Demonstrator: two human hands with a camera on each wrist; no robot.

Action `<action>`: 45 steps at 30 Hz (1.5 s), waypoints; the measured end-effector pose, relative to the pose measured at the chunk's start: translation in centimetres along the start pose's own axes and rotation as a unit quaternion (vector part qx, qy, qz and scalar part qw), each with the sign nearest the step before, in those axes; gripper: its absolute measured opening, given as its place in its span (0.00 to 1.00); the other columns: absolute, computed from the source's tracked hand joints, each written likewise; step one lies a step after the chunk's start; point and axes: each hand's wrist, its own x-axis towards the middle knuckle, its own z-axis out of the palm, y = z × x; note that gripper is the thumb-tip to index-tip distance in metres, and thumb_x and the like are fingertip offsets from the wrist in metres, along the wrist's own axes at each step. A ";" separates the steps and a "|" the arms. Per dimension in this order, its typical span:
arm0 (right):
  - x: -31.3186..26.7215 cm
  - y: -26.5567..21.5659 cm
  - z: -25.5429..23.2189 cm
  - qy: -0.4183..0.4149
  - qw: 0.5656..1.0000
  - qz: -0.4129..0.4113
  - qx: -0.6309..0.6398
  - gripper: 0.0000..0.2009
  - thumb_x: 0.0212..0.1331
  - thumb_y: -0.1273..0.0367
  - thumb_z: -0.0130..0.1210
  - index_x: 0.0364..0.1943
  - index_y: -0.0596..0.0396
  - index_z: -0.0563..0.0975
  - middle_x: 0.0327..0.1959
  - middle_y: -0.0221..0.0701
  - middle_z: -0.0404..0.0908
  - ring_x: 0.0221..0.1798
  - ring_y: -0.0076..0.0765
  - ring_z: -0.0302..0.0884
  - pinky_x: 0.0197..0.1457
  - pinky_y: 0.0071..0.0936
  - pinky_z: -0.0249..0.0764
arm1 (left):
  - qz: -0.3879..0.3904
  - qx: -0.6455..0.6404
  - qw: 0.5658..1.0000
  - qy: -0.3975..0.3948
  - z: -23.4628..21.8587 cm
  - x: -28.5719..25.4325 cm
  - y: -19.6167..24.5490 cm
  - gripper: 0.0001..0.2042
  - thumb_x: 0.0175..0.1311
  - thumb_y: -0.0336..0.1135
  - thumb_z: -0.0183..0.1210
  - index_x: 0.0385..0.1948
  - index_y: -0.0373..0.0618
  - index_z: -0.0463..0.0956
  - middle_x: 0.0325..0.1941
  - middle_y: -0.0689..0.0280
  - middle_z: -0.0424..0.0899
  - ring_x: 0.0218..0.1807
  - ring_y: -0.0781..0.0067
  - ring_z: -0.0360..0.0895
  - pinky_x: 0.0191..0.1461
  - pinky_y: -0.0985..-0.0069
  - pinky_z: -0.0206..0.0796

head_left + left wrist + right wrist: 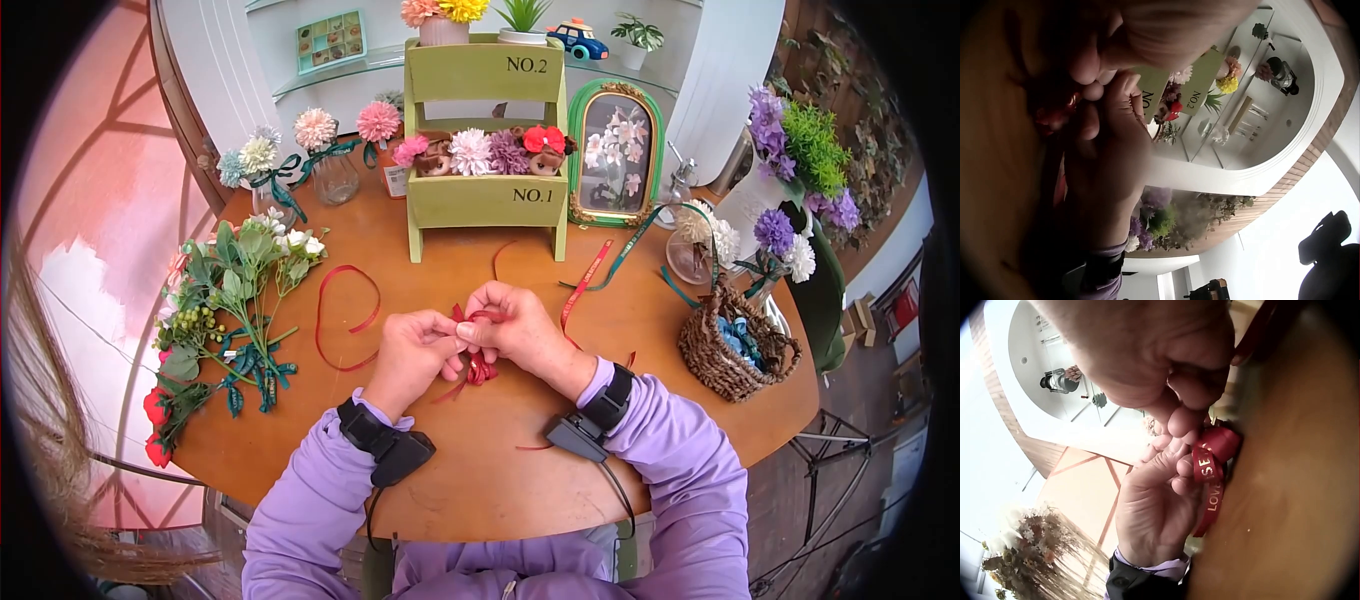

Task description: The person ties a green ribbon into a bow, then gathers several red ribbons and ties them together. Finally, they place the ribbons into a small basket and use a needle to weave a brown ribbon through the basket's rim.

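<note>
Both hands meet over the middle of the wooden table (450,490), fingertips close together. Between them is a looped red ribbon (1213,459) with gold lettering, its folds bunched below the fingers. My left hand (408,352) pinches the ribbon between thumb and fingers. From the other side, my right hand (525,330) pinches it too, with a red fold showing over its fingers. In the left wrist view the ribbon bunch (1054,115) is dark and blurred. Fingers hide the spot where the ribbon is gathered.
A curled red ribbon length (320,325) lies left of the hands. Ribboned artificial flower stems (235,290) cover the left side. Behind stands a green two-tier stand (485,205), beside a framed flower picture (615,155). A woven basket (725,365) sits on the right.
</note>
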 end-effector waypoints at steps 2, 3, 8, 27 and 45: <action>0.4 0.8 0.0 0.013 1.000 -0.020 -0.010 0.12 0.57 0.76 0.63 0.39 0.59 0.71 0.27 0.27 0.78 0.26 0.18 0.74 0.29 0.16 0.72 | -0.007 0.021 1.000 0.007 -0.3 0.1 -0.4 0.02 0.63 0.24 0.59 0.31 0.35 0.78 0.23 0.67 0.80 0.21 0.83 0.75 0.21 0.85 0.68; 0.5 1.1 0.0 0.026 0.999 -0.040 -0.019 0.14 0.55 0.78 0.64 0.41 0.58 0.70 0.29 0.26 0.78 0.29 0.17 0.75 0.32 0.16 0.73 | -0.013 0.043 0.999 0.015 -0.5 0.2 -0.5 0.03 0.63 0.25 0.60 0.31 0.36 0.79 0.22 0.68 0.79 0.19 0.84 0.74 0.19 0.86 0.64; 0.4 1.4 0.2 0.042 0.998 -0.045 -0.020 0.16 0.52 0.82 0.62 0.41 0.58 0.69 0.29 0.26 0.77 0.31 0.18 0.74 0.33 0.17 0.72 | -0.029 0.032 0.999 0.018 -0.6 0.2 -0.4 0.04 0.63 0.28 0.60 0.30 0.38 0.78 0.21 0.70 0.78 0.16 0.87 0.69 0.16 0.87 0.56; -0.6 -0.6 0.0 0.051 0.927 -0.170 -0.330 0.07 0.52 0.71 0.58 0.31 0.62 0.80 0.29 0.45 0.81 0.32 0.52 0.80 0.37 0.40 0.76 | 0.028 0.033 0.998 0.045 -0.2 0.1 -0.4 0.02 0.61 0.23 0.60 0.32 0.34 0.80 0.25 0.66 0.82 0.21 0.84 0.75 0.23 0.84 0.68; -0.5 -0.5 0.4 0.057 0.888 -0.293 -0.351 0.03 0.51 0.76 0.61 0.30 0.61 0.80 0.26 0.39 0.80 0.28 0.39 0.80 0.33 0.31 0.76 | -0.103 -0.126 0.985 -0.054 -2.4 0.9 -0.2 0.04 0.65 0.24 0.53 0.34 0.36 0.78 0.24 0.75 0.73 0.20 0.90 0.58 0.23 0.86 0.47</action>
